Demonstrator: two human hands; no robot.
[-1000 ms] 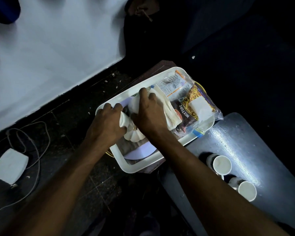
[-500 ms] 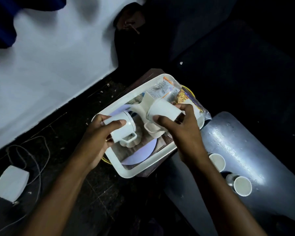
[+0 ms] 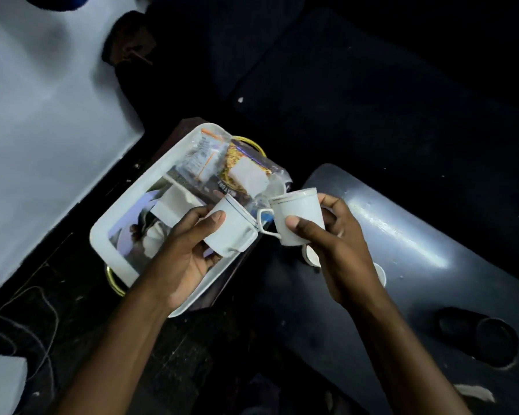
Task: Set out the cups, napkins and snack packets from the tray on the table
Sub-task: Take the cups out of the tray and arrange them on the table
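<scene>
Cups come first: we hold one white cup (image 3: 232, 232) in our left hand (image 3: 186, 259), fingers wrapped round its body, tilted with its rim toward the upper right, above the near right part of the tray (image 3: 108, 235). Our right hand (image 3: 336, 244) grips a second white cup (image 3: 297, 217), upright, thumb on its front, over the gap between the tray and the dark surface (image 3: 417, 235). The two handles sit just beside each other between the cups.

The tray is white with a brass handle (image 3: 114, 283) at its near end, and rests on a small brown stand beside the surface. In it lie snack packets (image 3: 222, 166) at the far end and folded napkins (image 3: 174, 202) in the middle. The surface is dark grey and glossy, with a bright streak of light across it. Two more white cups (image 3: 312, 256) stand on it, mostly hidden behind our right hand. The room is dim: a pale wall (image 3: 42, 115) runs along the left, the floor is dark, and cables (image 3: 27, 324) and a white block (image 3: 0, 381) lie at the lower left.

Compared with half a second ago, both cups have moved right, off the middle of the tray and toward the surface, and the napkins are now uncovered.
</scene>
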